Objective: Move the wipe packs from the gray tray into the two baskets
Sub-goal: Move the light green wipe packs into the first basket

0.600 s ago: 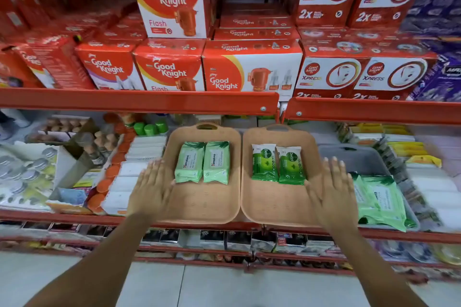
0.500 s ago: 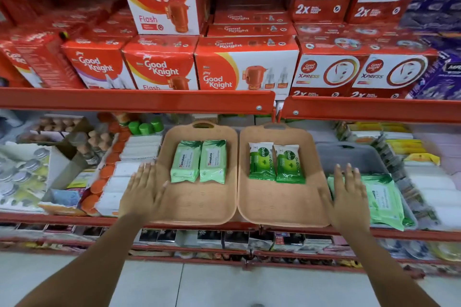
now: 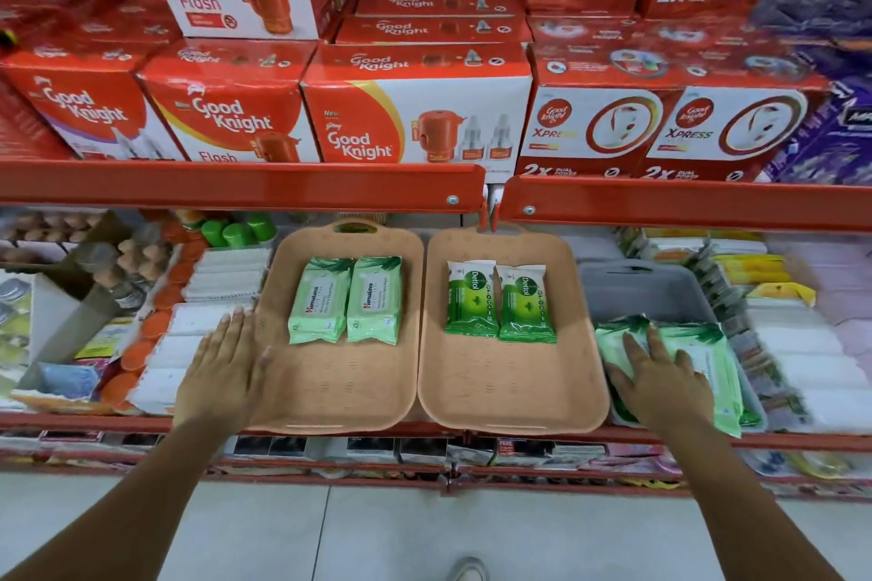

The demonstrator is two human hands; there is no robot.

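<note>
The right hand (image 3: 660, 380) lies flat and open on the pale green wipe packs (image 3: 693, 359) in the gray tray (image 3: 646, 288), at the shelf's front edge, gripping nothing yet. Best to curl fingers under 1 pack. The left hand (image 3: 226, 368), open and empty, steadies the left basket (image 3: 339, 396) beside the right basket (image 3: 514, 396)

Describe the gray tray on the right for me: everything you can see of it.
The gray tray is smooth, plastic-looking, with rounded corners and a handle slot in its far rim. It lies flat on the red shelf, right of the two tan baskets. Its far half is bare; light green wipe packs lie in the near half, with the right hand spread flat on them.
</note>
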